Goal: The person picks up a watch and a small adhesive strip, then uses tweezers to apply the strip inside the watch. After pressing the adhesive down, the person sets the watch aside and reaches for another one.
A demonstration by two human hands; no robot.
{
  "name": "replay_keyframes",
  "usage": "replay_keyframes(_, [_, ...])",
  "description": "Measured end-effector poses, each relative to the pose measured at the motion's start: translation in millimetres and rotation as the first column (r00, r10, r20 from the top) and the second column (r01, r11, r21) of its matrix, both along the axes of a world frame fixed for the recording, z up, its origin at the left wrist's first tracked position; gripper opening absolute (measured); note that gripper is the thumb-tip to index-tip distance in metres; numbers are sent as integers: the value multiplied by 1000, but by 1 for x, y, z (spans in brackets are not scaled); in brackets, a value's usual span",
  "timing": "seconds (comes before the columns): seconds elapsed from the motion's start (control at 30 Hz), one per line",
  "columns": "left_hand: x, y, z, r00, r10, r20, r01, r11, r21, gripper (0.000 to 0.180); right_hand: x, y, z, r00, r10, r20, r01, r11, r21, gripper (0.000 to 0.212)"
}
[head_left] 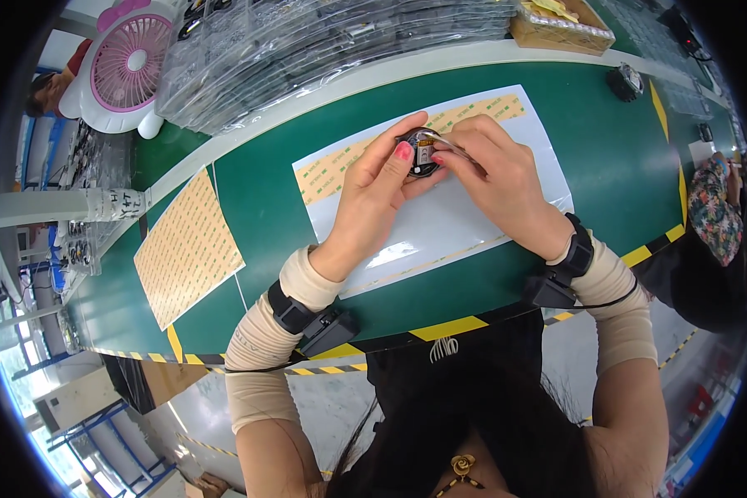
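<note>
My left hand (372,184) is closed around a small round black electronic device (426,155), its thumb on the near rim. The device's open face points up and shows a pale labelled part inside. My right hand (510,178) pinches thin metal tweezers (455,146), whose tips reach the upper edge of the device. Beneath both hands lies a white glossy sheet (440,228), with a tan, green-printed adhesive strip (330,172) along its far side.
A tan adhesive sheet (189,253) lies left on the green table (266,224). Stacked clear plastic trays (332,62), a pink-and-white fan (127,66) and a cardboard box (560,31) line the back. Another round black device (625,82) sits far right; a co-worker's floral sleeve (716,207) shows beyond.
</note>
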State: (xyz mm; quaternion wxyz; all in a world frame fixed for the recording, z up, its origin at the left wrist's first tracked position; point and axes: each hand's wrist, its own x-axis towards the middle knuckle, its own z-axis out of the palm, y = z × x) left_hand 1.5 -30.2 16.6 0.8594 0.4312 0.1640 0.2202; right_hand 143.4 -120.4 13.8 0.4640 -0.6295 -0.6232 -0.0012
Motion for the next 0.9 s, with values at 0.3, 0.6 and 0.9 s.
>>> replay_keyframes(0.3, [-1, -1, -4, 1000, -27, 13, 26, 998, 63, 38, -7, -2, 4, 999, -45, 11, 45, 999, -16, 19])
replay_keyframes(0.6, [0, -5, -6, 1000, -6, -16, 9, 980, 198, 38, -13, 1, 0, 932, -97, -351, 62, 992, -110, 15])
replay_keyframes(0.9, [-2, 2, -3, 998, -60, 22, 59, 998, 38, 35, -4, 4, 21, 807, -142, -574, 12, 974, -224, 12])
